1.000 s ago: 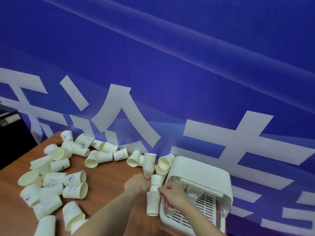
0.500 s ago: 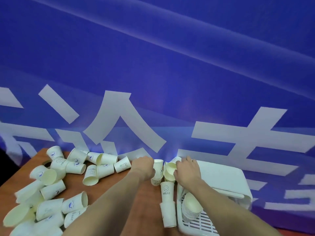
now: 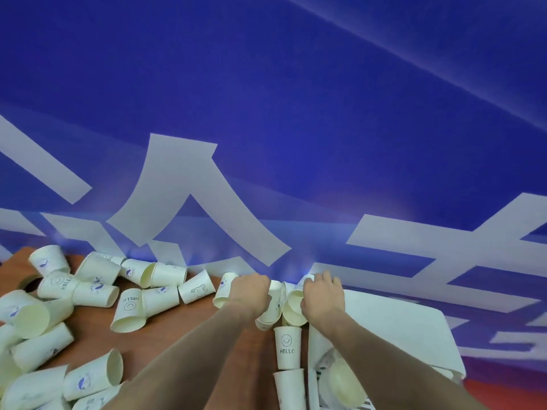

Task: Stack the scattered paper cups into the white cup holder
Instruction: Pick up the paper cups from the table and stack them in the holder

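Just beside the white cup holder [image 3: 393, 321], at its far left corner, both hands work among a small cluster of paper cups. The left hand [image 3: 251, 292] has its grip curled over a cup [image 3: 270, 312] that tilts with its mouth toward the camera; its fingers are hidden behind the knuckles, so how tightly they close cannot be told. The right hand [image 3: 322, 300], touching the holder's left edge, curls its grip round the rim of a cream-lined cup [image 3: 293, 310] whose open mouth faces down and forward. Another cup [image 3: 225, 288] lies against the left hand's far side.

Along the holder's left wall an upside-down cup printed HELLO [image 3: 287, 347] stands on the wooden tabletop [image 3: 177, 335], with a plain cup [image 3: 291, 389] directly nearer the camera. Inside the holder, near its front, a nested stack of cups [image 3: 344, 383] lies with its cream mouth showing under the right forearm.

Well left of the holder, the scattered cups [image 3: 88, 294] lie on their sides across the tabletop, many touching one another, some printed with a smiling face or a blue whale. Behind the holder hangs a blue banner [image 3: 296, 113] with large white characters.
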A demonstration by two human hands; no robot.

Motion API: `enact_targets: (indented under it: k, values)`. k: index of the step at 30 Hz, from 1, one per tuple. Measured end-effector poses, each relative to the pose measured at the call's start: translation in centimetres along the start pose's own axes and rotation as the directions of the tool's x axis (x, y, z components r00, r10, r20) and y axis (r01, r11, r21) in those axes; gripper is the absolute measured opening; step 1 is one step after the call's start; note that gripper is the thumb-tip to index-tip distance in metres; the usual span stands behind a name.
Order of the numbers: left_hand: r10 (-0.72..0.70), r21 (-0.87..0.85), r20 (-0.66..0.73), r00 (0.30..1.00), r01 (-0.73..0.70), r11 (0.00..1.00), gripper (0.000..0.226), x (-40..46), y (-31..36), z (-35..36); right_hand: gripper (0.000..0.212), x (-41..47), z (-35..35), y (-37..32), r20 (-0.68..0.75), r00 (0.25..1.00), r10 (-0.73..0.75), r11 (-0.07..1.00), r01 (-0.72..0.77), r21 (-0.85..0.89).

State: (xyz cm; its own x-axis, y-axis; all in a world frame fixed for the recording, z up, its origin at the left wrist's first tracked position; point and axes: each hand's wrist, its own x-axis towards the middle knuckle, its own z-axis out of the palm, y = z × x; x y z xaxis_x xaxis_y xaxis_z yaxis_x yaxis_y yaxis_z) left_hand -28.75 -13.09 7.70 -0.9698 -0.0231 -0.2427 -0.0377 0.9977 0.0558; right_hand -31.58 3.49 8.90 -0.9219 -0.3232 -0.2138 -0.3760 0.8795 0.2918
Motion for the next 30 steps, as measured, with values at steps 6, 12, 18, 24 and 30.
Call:
enact_targets:
  k: [6,12,18,24,30]
  values:
    - [0.005,-0.002,0.047,0.999,-0.005,1.000,0.030,2.8,-0.3,0.8,0.028,2.6,1.1,0.4,0.023,1.000,-0.012,0.999,0.013,-0.044]
    - [0.004,-0.007,0.004,1.000,-0.003,1.000,0.025,2.4,0.0,0.6,0.024,2.0,0.8,1.2,-0.016,1.000,0.007,1.000,-0.006,0.019]
    - [0.032,-0.019,-0.056,0.998,-0.033,0.999,0.023,-0.9,0.5,-1.2,0.025,-0.8,-1.6,1.5,-0.105,0.993,0.053,0.987,-0.036,0.159]
    - [0.064,0.027,-0.097,0.993,-0.062,0.998,0.024,-5.7,0.9,-2.6,0.021,-5.0,-4.3,2.6,-0.123,0.989,0.088,0.949,-0.045,0.312]
    - [0.096,0.045,-0.036,0.995,-0.094,0.995,0.026,-10.3,2.4,-2.3,0.016,-10.1,-4.2,2.5,-0.039,0.994,0.104,0.895,-0.077,0.438]
